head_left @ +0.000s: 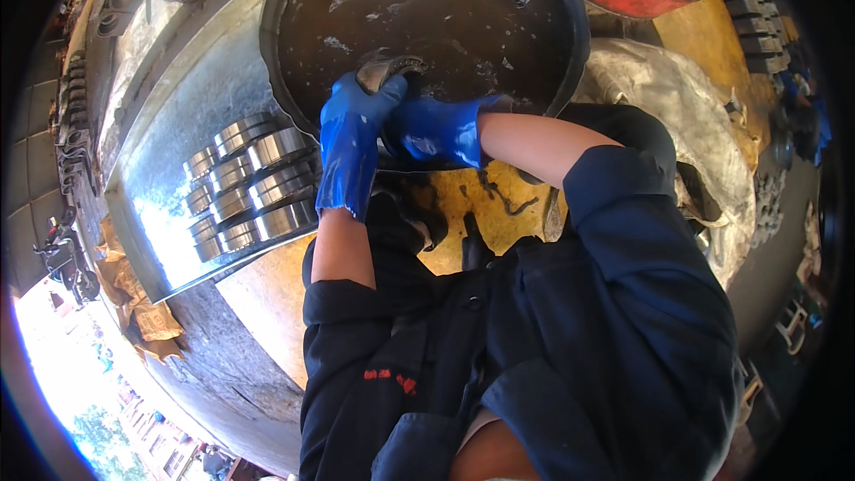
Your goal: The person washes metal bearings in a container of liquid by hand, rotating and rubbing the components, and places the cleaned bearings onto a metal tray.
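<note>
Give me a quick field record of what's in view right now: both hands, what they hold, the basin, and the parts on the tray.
left hand: blue glove, gripping a round metal part at the basin's near edge
right hand: blue glove, close beside the left, fingers curled under the same part; exact contact hidden
basin: large, round, dark, holding murky liquid
bearing rings: shiny metal, stacked in rows on a metal tray left of the hands
clothing: dark blue work jacket, sleeves pushed up
</note>
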Available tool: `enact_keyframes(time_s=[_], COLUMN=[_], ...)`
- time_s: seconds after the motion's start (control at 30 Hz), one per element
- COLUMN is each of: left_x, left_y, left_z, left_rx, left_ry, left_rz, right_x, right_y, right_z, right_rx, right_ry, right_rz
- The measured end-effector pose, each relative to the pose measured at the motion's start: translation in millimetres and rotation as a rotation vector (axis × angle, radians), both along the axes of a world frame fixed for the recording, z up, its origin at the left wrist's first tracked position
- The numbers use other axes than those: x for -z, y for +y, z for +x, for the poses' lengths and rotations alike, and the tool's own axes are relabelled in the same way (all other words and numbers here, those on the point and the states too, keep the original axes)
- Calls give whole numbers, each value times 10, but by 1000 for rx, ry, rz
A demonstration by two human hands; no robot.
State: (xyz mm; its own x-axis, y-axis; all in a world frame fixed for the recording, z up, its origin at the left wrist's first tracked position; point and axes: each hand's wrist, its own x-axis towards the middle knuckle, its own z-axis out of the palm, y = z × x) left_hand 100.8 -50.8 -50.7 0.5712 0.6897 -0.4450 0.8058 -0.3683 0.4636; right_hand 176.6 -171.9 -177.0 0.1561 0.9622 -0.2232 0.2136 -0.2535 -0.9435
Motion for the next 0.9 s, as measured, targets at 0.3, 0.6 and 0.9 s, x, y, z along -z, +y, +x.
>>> enact_keyframes(time_s=[0.3,0.6,0.9], left_x=[31,-1,16], left_y=[19,38,7], left_z=[-27,-40,-42], left_rx=[-31,-38,-35], left_ry=[-12,-10,-26], left_rz=[9,12,-5], right_x=[-188,-182,-138], right_y=[18,176,54], right_z=[150,14,-10], right_rx=[-207,-116,-66], right_ry=[-58,-7,-144], right_rz=[-17,-39,17])
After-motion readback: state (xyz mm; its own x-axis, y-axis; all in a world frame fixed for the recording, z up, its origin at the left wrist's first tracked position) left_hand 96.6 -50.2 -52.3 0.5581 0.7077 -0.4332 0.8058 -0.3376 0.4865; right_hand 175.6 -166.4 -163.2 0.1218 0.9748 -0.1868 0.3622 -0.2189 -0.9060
